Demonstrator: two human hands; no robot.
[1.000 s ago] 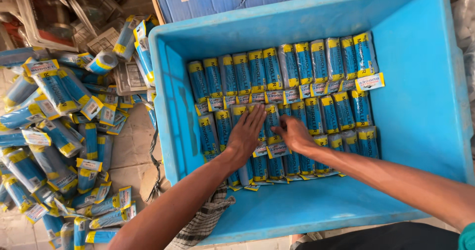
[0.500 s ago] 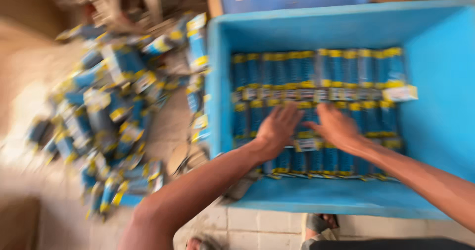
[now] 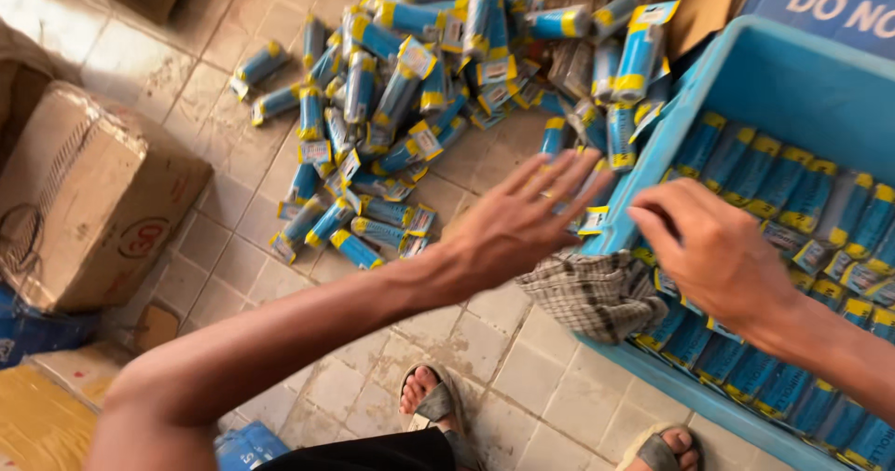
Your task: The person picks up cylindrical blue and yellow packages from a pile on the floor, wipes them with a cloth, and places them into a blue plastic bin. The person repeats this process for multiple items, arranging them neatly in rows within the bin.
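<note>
My left hand reaches out over the tiled floor with its fingers spread, holding nothing. It points toward a loose pile of blue and yellow packets on the floor. My right hand hovers at the near left corner of a blue plastic crate, fingers loosely curled, nothing visibly in it. Inside the crate lie neat rows of the same packets. A checked cloth hangs over the crate's corner below both hands.
A worn cardboard box stands at the left on the floor. My two sandalled feet show at the bottom edge. A blue board with white lettering leans behind the crate.
Both hands have lifted off the packet rows in the crate. The left hand has swung left, out over the floor toward the pile, and the view has turned left with it.
</note>
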